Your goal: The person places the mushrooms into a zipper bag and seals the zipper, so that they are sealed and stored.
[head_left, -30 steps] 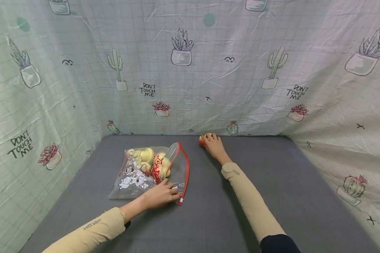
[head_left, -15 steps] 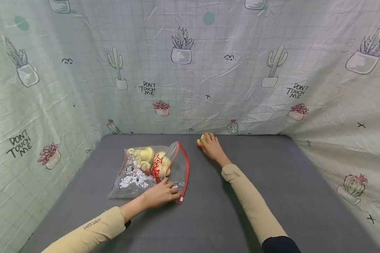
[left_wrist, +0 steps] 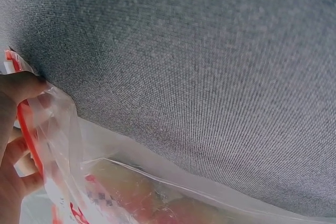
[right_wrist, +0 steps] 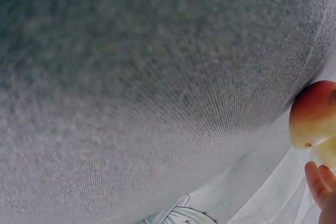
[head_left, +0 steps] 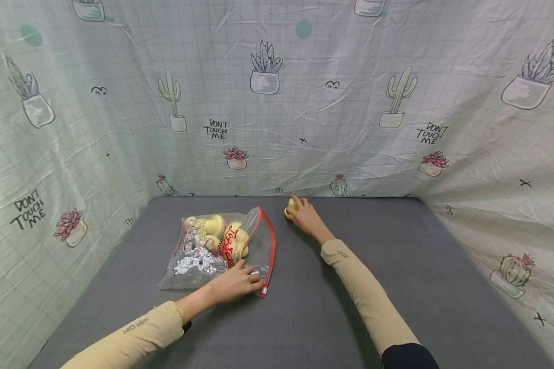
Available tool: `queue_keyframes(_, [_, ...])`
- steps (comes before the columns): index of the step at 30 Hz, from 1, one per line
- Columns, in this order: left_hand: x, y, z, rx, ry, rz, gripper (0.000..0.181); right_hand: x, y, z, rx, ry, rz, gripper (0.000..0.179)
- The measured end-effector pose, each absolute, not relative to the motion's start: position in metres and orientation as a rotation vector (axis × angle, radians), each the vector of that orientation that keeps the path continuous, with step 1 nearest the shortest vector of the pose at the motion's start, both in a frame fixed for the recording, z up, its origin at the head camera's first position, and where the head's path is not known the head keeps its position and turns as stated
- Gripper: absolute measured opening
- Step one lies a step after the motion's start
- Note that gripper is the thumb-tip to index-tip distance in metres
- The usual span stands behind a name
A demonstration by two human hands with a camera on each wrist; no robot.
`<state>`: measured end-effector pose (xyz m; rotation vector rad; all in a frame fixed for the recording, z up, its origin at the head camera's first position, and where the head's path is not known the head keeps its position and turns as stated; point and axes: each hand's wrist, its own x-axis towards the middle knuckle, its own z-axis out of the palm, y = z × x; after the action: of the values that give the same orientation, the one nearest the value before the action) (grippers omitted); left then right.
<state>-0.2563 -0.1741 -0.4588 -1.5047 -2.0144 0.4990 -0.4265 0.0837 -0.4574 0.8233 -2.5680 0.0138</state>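
At the left of the table, a clear zip bag [head_left: 189, 279] with a red zip strip lies on its side, its mouth gaping to the right. Several yellow-and-red fruits [head_left: 214, 225] show through its printed plastic. My left hand [head_left: 235, 283] pinches the bag's near edge beside the slider; the left wrist view has the thumb on one side of the film and fingers behind it. At the table's back, my right hand [head_left: 307, 218] grips a red-and-yellow apple [right_wrist: 310, 116]. A second yellow rounded piece [right_wrist: 326, 153] sits against it, by the fingertips.
The dark grey table [head_left: 374, 230] ends at the back against a hanging curtain [head_left: 304, 118] printed with cacti, which also encloses both sides. The bag's red zip edge [head_left: 273, 246] stands up, between the bag's contents and the right arm.
My right hand has shifted slightly left, turning the fruit so its yellow side shows instead of red. The left hand and the bag have stayed in place.
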Motion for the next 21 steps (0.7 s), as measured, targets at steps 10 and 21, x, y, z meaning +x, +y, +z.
queue_keyframes(10, [-0.2554, -0.1732, -0.4578, -1.502, -2.03, 0.494, 0.017, -0.4219, 0.085, -0.454, 0.832, -2.586, -0.055, 0.055])
queue_keyframes(21, [-0.257, -0.1729, -0.4554, -1.521, -2.042, 0.481, 0.018, -0.4199, 0.091, -0.4496, 0.841, -2.599, -0.064, 0.059])
